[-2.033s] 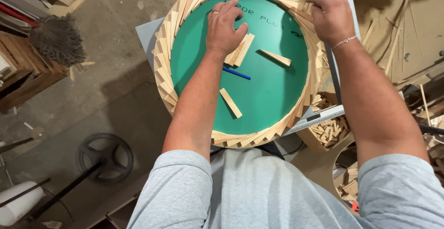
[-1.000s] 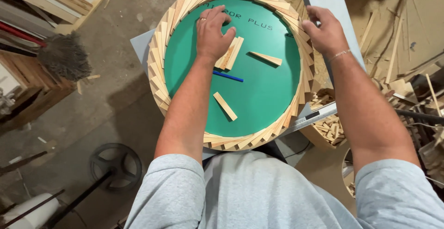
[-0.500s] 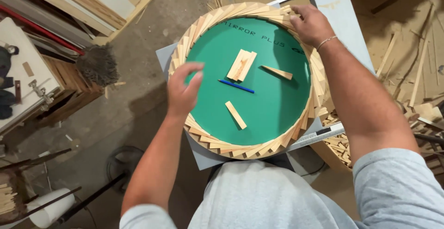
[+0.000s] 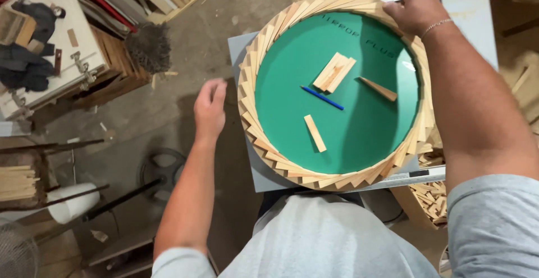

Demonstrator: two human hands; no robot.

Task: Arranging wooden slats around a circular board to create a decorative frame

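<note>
Under right hand (image 4: 414, 7) fingers: gripping wooden ring (image 4: 252, 95) far edge. Left hand (image 4: 210, 109) hovering beside ring, fingers loosely apart, empty.

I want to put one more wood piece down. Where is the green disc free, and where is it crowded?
Free: the green disc left of the blue pencil, and lower right below the wedge. Crowded: centre, around the stacked strips and single strip.

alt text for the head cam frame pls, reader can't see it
A person's right hand rests on the far rim of a round green disc ringed with overlapping wooden strips; the empty left hand hangs over the floor beside it. Loose wooden pieces and a blue pencil lie on the disc.
</note>
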